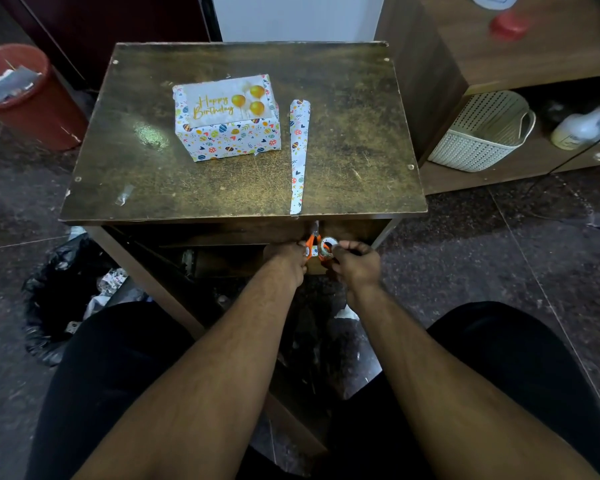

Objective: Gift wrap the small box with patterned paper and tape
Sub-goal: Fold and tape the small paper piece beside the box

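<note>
A small box (227, 119) covered in white patterned paper stands on the brown table (343, 140), with a "Happy Birthday" panel on its top. To its right lies a long folded strip of the same patterned paper (299, 157), reaching the table's front edge. Below that edge, my left hand (288, 259) grips orange-handled scissors (313, 242), blades pointing up. Close beside it, my right hand (355, 263) pinches a roll of clear tape (328, 247). Both hands hover under the table's front lip, almost touching each other.
A scrap of clear tape (124, 195) lies near the table's front left. A red bin (25, 95) stands far left, a black rubbish bag (63, 296) on the floor at left. A white basket (482, 133) sits in the shelf unit at right.
</note>
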Available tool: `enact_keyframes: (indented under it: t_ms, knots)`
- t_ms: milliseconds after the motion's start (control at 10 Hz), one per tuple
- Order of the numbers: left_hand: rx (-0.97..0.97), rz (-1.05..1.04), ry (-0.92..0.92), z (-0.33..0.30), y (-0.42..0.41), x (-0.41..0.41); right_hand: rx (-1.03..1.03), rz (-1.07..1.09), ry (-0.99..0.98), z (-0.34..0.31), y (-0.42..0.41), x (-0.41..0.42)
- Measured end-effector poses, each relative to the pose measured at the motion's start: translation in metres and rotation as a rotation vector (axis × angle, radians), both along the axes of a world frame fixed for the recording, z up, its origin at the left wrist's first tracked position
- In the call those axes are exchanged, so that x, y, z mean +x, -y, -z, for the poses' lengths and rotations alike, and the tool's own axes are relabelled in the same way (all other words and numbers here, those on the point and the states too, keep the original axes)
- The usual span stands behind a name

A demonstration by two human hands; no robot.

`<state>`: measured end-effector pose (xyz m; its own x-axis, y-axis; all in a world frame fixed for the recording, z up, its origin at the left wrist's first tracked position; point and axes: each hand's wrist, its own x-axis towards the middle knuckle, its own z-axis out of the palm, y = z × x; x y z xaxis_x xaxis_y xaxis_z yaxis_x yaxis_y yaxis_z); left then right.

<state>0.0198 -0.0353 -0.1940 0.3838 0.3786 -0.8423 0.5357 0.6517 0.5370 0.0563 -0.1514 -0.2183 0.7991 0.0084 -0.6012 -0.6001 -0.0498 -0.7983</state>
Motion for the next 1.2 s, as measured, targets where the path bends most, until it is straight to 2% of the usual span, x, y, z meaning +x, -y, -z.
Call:
enact_keyframes:
  t_ms: [100,500,600,800,1000,1200]
  knots:
    - [0.078,-0.086,0.006,0.002,0.006,0.006,0.001,-0.012,0.020,-0.001,-0.002,0.000]
    - [0.021,-0.143,0.200,-0.004,0.002,0.014,-0.196,-0.090,0.184,0.003,-0.013,0.027]
    - [0.011,-0.303,0.191,-0.013,0.006,0.020,-0.219,-0.073,0.215,0.006,-0.011,0.028]
    - [-0.029,-0.156,0.131,-0.018,0.011,0.015,-0.106,0.145,0.129,0.014,-0.018,0.020]
    - [-0.111,0.030,0.186,-0.026,0.020,0.018,-0.090,0.252,0.073,0.009,-0.025,0.021]
    - [-0.232,-0.010,0.258,-0.032,0.017,0.015,-0.082,0.229,0.056,0.009,-0.018,0.013]
